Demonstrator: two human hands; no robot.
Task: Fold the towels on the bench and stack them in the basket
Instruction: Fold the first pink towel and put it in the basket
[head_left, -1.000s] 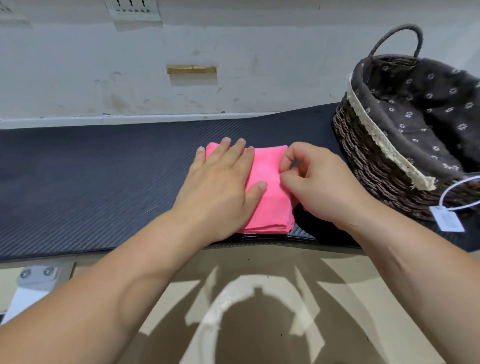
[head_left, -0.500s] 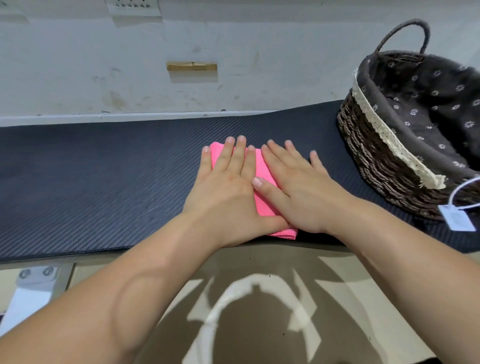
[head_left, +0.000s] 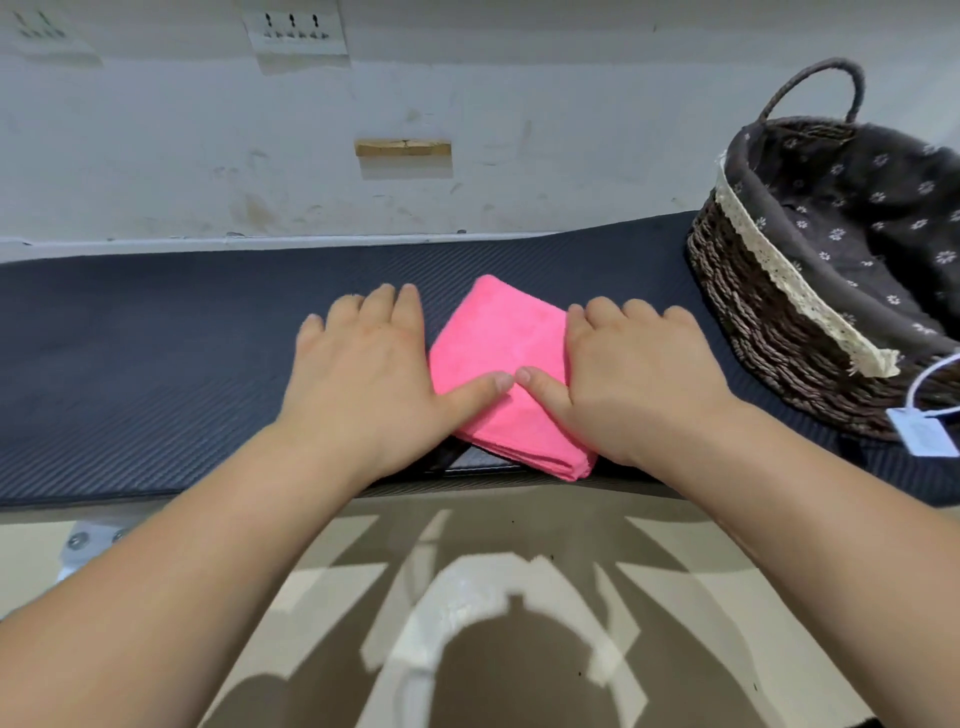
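Head view: a folded pink microfibre towel (head_left: 504, 358) lies skewed on the dark ribbed bench mat (head_left: 156, 364), with one corner pointing to 12 o'clock and its layered fold edge at the mat's near lip, at 6 o'clock.
Left hand: the left hand (head_left: 363, 374) lies flat with straight, spread fingers on the mat at the towel's 9 o'clock side. Only the thumb rests on the cloth, and nothing is grasped.
Right hand: the right hand (head_left: 639, 379) lies flat at the towel's 3 o'clock side with relaxed, uncurled fingers. Its thumb presses the cloth, tip to tip with the left thumb, and it grasps nothing.
Towel edges: the far corner and upper-left edge are exposed. The right edge runs under the right hand, and its fingertips may lie on the mat beyond it, though that is unclear.
Basket: a round brown wicker basket with a grey floral liner (head_left: 753, 312) stands on the mat at 2 o'clock from the towel, apart from the right hand. A white paper tag (head_left: 922, 436) hangs on its near side.
Open room: a long stretch of mat runs from the left hand toward 9 o'clock. A shorter strip lies between the towel's far corner and the wall, and a narrow band between the right hand and the basket wall.
Wall: a small wooden block (head_left: 402, 148) sits at 12 o'clock.
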